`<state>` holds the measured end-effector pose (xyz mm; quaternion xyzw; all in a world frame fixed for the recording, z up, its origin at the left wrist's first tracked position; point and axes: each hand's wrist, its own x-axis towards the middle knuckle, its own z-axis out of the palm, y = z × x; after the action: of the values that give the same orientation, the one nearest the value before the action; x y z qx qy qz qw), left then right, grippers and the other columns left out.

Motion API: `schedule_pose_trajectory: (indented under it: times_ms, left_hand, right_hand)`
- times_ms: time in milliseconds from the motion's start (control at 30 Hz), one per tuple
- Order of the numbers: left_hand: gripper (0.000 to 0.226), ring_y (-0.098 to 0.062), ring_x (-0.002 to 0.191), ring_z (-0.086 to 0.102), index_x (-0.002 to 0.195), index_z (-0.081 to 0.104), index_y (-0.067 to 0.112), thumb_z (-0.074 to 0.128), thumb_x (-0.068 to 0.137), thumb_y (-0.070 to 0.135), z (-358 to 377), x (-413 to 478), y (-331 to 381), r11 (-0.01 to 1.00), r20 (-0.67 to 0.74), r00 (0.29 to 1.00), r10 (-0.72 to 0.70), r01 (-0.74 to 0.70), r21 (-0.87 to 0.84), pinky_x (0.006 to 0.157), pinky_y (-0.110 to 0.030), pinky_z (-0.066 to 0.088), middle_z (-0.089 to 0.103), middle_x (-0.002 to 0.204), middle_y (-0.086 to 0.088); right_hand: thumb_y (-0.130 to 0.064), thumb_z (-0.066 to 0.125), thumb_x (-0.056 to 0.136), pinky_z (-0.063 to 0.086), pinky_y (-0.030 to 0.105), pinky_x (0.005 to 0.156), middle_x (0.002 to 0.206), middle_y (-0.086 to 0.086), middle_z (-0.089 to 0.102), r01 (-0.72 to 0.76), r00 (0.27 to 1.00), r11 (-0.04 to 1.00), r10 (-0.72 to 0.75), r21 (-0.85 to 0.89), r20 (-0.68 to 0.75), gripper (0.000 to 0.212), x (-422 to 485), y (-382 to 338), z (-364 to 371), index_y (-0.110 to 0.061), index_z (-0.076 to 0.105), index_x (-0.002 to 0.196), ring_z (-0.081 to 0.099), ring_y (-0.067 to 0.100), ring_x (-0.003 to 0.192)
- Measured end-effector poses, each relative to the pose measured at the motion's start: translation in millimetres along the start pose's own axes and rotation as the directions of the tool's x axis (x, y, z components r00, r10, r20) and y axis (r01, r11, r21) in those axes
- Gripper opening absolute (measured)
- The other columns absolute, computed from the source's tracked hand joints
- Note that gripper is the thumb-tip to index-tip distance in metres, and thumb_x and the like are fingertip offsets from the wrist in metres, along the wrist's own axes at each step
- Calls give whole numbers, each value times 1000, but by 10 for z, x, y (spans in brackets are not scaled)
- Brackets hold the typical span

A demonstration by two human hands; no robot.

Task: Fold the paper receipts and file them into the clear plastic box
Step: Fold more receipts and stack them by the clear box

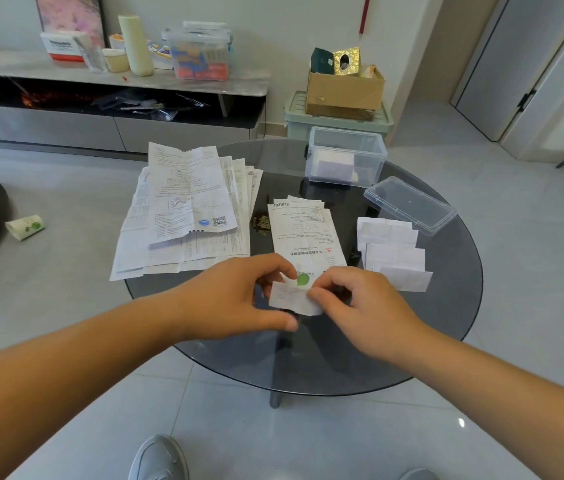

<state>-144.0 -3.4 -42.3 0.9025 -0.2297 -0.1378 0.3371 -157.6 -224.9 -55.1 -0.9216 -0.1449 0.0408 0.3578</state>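
A small white receipt (292, 299) is held just above the near part of the round glass table (446, 323). My left hand (239, 296) pinches its left end and my right hand (360, 306) pinches its right end. The clear plastic box (346, 155) stands open at the far side with folded papers inside. Its clear lid (408, 204) lies to the right of it. Several folded receipts (394, 254) lie stacked at the right. A long receipt (303, 230) lies flat in the middle. A pile of unfolded papers (187, 209) covers the left side.
A low TV cabinet (117, 81) with bottles and a storage box runs along the back wall. A cardboard box (344, 88) sits on a green bin behind the table. A crumpled paper cup (25, 226) lies on the floor at the left. My shoes (159, 459) show below.
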Motion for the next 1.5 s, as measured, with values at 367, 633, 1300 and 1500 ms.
schedule_pose_trajectory:
  times_ms: [367,633,1300,1500]
  left_hand:
    - [55,4,95,56,122,42,59,68,93,19,-70,27,-49,985,-52,993,107,-99,138,76,-9,49,45,104,37]
    - [56,16,103,49,116,41,58,78,84,32,-44,14,-51,990,-82,988,130,-124,70,80,-11,52,47,105,36]
    - [21,-7,72,58,94,70,27,57,96,43,71,193,-4,985,-236,969,68,-28,169,60,-18,44,63,79,12]
    - [62,-6,94,51,138,42,32,73,85,45,123,248,-28,968,-267,964,13,55,245,83,-21,50,48,118,12]
  right_hand:
    - [-34,59,98,39,11,62,94,-20,61,-119,993,987,120,104,-9,16,156,1,-26,-24,69,93,58,3,84]
    - [-33,60,98,41,9,55,98,-18,65,-158,987,977,158,141,13,20,219,12,-44,-18,70,90,62,6,83]
    - [-53,76,78,54,16,80,115,-32,48,50,998,998,-51,45,21,52,84,41,-49,-47,46,120,54,1,106]
    - [-39,68,91,49,19,76,99,-18,56,-23,994,996,14,-81,-109,47,201,63,27,-34,45,132,57,7,88]
